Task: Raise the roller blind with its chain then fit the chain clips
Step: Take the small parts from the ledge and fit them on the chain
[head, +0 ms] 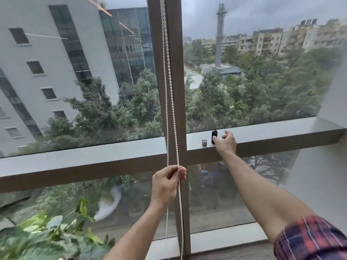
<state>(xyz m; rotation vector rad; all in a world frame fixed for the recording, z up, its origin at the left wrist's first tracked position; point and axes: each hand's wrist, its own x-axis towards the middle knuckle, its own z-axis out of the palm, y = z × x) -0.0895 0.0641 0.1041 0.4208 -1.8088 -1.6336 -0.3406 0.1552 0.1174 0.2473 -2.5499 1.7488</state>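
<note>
Left hand [166, 180] pinching the bead chain [170, 94].
Right hand [226, 142], fingers loosely spread and grasping nothing, is touching the black clip [214, 135] on the window ledge [281, 131].

Large window, split by a brown upright post [175, 76] and a brown crossbar [78, 166]. Grey ledge [281, 128] along the crossbar, right of the post. Leafy green plant [47, 233] indoors at lower left, close against the lower pane. Beyond the glass: pale grey building [43, 59] with small dark windows at left; glass-fronted block [129, 44] behind it; dense green trees [244, 94] across the middle; tall thin tower [220, 34] right of the post; row of beige apartment blocks [281, 40] at far right. Overcast grey sky [244, 14] above.
</note>
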